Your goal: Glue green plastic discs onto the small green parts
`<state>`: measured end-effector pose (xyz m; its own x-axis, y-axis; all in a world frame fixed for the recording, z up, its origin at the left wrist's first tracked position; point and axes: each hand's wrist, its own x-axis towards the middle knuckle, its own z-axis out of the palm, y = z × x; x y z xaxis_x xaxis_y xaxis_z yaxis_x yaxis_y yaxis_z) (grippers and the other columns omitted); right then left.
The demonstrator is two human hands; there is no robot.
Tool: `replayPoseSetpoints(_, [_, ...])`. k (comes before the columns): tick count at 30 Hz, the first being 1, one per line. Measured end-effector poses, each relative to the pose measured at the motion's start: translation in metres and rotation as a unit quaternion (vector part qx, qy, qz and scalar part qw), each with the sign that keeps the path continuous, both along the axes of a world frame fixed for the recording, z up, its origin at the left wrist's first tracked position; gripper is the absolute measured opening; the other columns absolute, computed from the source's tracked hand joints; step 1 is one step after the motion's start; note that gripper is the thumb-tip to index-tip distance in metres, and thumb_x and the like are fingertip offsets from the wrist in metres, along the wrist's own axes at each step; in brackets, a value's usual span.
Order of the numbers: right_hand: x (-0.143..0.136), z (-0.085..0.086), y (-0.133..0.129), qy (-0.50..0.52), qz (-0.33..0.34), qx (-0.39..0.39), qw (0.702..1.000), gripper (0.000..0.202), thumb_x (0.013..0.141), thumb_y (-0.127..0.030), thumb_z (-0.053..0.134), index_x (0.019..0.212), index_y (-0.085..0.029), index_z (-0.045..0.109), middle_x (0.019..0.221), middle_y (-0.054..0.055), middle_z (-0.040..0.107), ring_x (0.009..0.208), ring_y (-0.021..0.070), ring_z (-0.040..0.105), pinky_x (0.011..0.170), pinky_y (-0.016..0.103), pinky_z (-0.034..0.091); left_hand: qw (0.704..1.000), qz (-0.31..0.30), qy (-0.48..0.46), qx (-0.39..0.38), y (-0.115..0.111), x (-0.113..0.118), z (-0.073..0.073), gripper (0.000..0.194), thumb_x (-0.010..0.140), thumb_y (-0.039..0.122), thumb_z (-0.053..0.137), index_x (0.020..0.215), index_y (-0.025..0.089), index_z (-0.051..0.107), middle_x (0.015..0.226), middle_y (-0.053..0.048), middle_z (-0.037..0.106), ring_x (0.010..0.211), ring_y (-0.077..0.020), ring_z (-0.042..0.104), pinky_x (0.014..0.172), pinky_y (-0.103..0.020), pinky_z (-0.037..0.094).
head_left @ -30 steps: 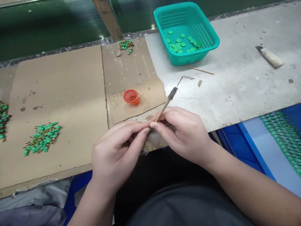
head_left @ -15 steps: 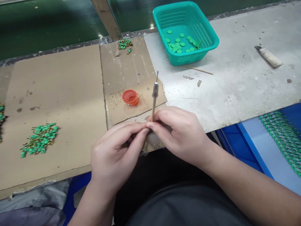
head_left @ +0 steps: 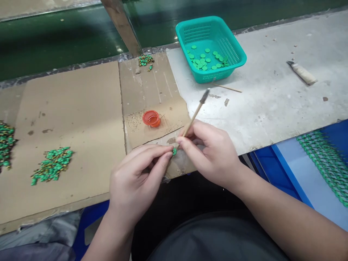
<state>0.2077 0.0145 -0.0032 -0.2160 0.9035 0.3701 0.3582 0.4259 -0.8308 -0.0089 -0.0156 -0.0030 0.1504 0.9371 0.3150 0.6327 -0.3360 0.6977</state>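
Note:
Between the thumb and forefinger of my left hand point(head_left: 141, 174) is a small green disc point(head_left: 174, 151), partly covered by the fingertips. My right hand point(head_left: 209, 154) pinches a thin wooden stick point(head_left: 193, 117) with a dark grey sleeve at its upper end. The stick leans to the upper right, and its lower end is close to the disc; whether they touch I cannot tell. Just beyond my hands, a small red cup point(head_left: 151, 118) holding some liquid stands on cardboard. Similar green discs point(head_left: 202, 61) lie in the teal basket point(head_left: 239, 61).
Green-and-gold small pieces lie in a pile point(head_left: 53, 165) on the left cardboard point(head_left: 89, 108), with more at the left edge and back. A loose stick point(head_left: 227, 88) lies before the basket. A wrapped cutter-like tool point(head_left: 303, 73) lies right. Green strands point(head_left: 323, 163) fill a tray at lower right.
The stick has swung from nearly upright to leaning right, and my right hand has drawn slightly away from my left. The green disc now shows at my left fingertips. The camera view has shifted slightly.

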Motion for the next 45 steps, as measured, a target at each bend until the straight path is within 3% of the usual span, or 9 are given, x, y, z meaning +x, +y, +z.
replayPoseSetpoints(6, [0.007, 0.001, 0.012, -0.026, 0.041, 0.050, 0.998, 0.026, 0.114, -0.021, 0.067, 0.089, -0.025, 0.061, 0.087, 0.000, 0.073, 0.083, 0.0187, 0.071, 0.079, 0.031, 0.058, 1.000, 0.000, 0.008, 0.018, -0.001, 0.000, -0.001, 0.021, 0.107, 0.021, 0.082, 0.118, 0.037, 0.089, 0.119, 0.004, 0.090, 0.110, -0.0206, 0.086, 0.100, -0.035, 0.072])
replayPoseSetpoints(11, [0.008, 0.000, 0.020, -0.037, 0.069, 0.026, 0.997, 0.029, 0.114, -0.020, 0.068, 0.090, -0.027, 0.053, 0.088, -0.003, 0.072, 0.078, 0.0166, 0.067, 0.077, 0.030, 0.056, 1.000, -0.005, 0.003, 0.017, -0.003, -0.001, -0.001, 0.032, 0.105, 0.017, 0.085, 0.124, 0.041, 0.090, 0.124, 0.007, 0.089, 0.116, -0.0230, 0.086, 0.105, -0.039, 0.073])
replayPoseSetpoints(19, [0.009, -0.003, 0.022, -0.018, 0.108, 0.015, 0.994, 0.031, 0.117, -0.020, 0.065, 0.091, -0.026, 0.051, 0.094, -0.003, 0.072, 0.088, 0.0168, 0.071, 0.084, 0.030, 0.054, 1.000, 0.011, 0.013, 0.024, -0.005, 0.003, 0.001, 0.040, 0.104, 0.015, 0.087, 0.127, 0.047, 0.089, 0.121, 0.011, 0.090, 0.114, -0.0209, 0.086, 0.106, -0.039, 0.074])
replayPoseSetpoints(26, [0.006, -0.005, 0.024, -0.006, 0.122, 0.023, 0.992, 0.032, 0.117, -0.014, 0.064, 0.091, -0.027, 0.049, 0.099, -0.003, 0.074, 0.093, 0.0164, 0.073, 0.090, 0.028, 0.057, 0.999, 0.010, 0.021, 0.028, -0.006, 0.000, 0.000, 0.039, 0.103, 0.013, 0.087, 0.126, 0.044, 0.091, 0.124, 0.010, 0.090, 0.114, -0.0223, 0.087, 0.107, -0.041, 0.075])
replayPoseSetpoints(31, [0.003, -0.006, 0.024, 0.007, 0.140, 0.036, 0.990, 0.032, 0.115, -0.006, 0.062, 0.092, -0.025, 0.050, 0.103, -0.002, 0.075, 0.098, 0.0158, 0.073, 0.095, 0.026, 0.056, 0.996, 0.016, 0.007, 0.087, -0.001, 0.003, -0.005, 0.031, 0.098, 0.012, 0.091, 0.117, 0.037, 0.093, 0.112, 0.008, 0.091, 0.102, -0.0159, 0.087, 0.097, -0.028, 0.072])
replayPoseSetpoints(37, [-0.001, -0.005, 0.026, 0.005, 0.161, 0.023, 0.987, 0.030, 0.115, -0.006, 0.063, 0.094, -0.024, 0.052, 0.099, -0.003, 0.072, 0.093, 0.0148, 0.069, 0.092, 0.026, 0.052, 0.995, 0.008, 0.011, 0.099, 0.001, 0.003, -0.007, 0.026, 0.097, 0.012, 0.092, 0.113, 0.032, 0.092, 0.108, 0.007, 0.091, 0.101, -0.0095, 0.085, 0.101, -0.018, 0.065])
replayPoseSetpoints(39, [-0.001, -0.005, 0.025, 0.001, 0.148, 0.016, 0.989, 0.031, 0.114, -0.007, 0.063, 0.093, -0.025, 0.050, 0.094, -0.004, 0.069, 0.089, 0.0148, 0.067, 0.087, 0.026, 0.050, 0.996, 0.007, 0.009, 0.092, 0.001, 0.003, -0.006, 0.026, 0.098, 0.013, 0.091, 0.114, 0.033, 0.092, 0.109, 0.007, 0.091, 0.102, -0.0104, 0.085, 0.102, -0.019, 0.066])
replayPoseSetpoints(43, [0.004, -0.003, 0.018, 0.026, 0.060, 0.014, 0.998, 0.035, 0.114, -0.012, 0.066, 0.088, -0.026, 0.047, 0.084, -0.005, 0.060, 0.080, 0.0148, 0.062, 0.077, 0.027, 0.046, 0.998, 0.008, 0.022, 0.056, -0.001, 0.004, -0.003, 0.023, 0.103, 0.016, 0.087, 0.117, 0.034, 0.092, 0.113, 0.005, 0.090, 0.103, -0.0134, 0.085, 0.098, -0.024, 0.068])
replayPoseSetpoints(45, [0.008, -0.003, 0.015, 0.032, 0.062, 0.024, 0.997, 0.034, 0.114, -0.013, 0.067, 0.088, -0.025, 0.050, 0.084, -0.005, 0.060, 0.078, 0.0146, 0.061, 0.075, 0.027, 0.046, 0.999, 0.007, 0.023, 0.045, -0.002, 0.004, -0.002, 0.023, 0.104, 0.017, 0.085, 0.118, 0.035, 0.091, 0.114, 0.006, 0.090, 0.104, -0.0141, 0.084, 0.097, -0.026, 0.068])
